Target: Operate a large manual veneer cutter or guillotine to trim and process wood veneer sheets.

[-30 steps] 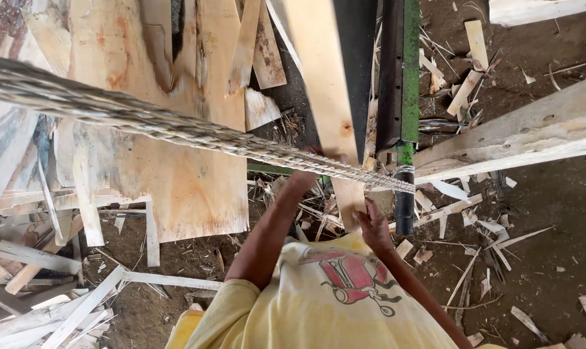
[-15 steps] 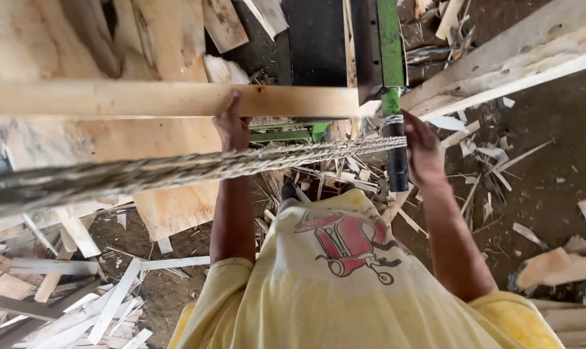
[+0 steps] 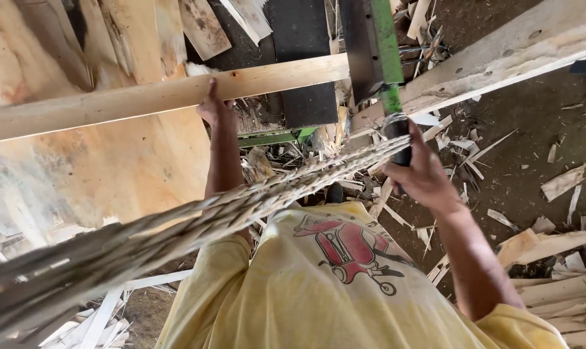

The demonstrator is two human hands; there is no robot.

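Both arms outstretched: left hand (image 3: 214, 106) gripping plank (image 3: 157, 97), right hand (image 3: 421, 171) gripping lever (image 3: 391, 90).

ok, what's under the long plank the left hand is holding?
Under the long plank held by the left hand: a plywood sheet, a dark panel and a green bar amid wood scraps. What lies directly beneath the plank is covered.

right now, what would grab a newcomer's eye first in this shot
Probably the thick twisted fibre rope slanting from lower left toward the green metal post at top centre. Next, the long pale wooden plank across the upper left, with the left hand pressed to its lower edge. The right hand grips the dark handle below the post, where the rope ends.
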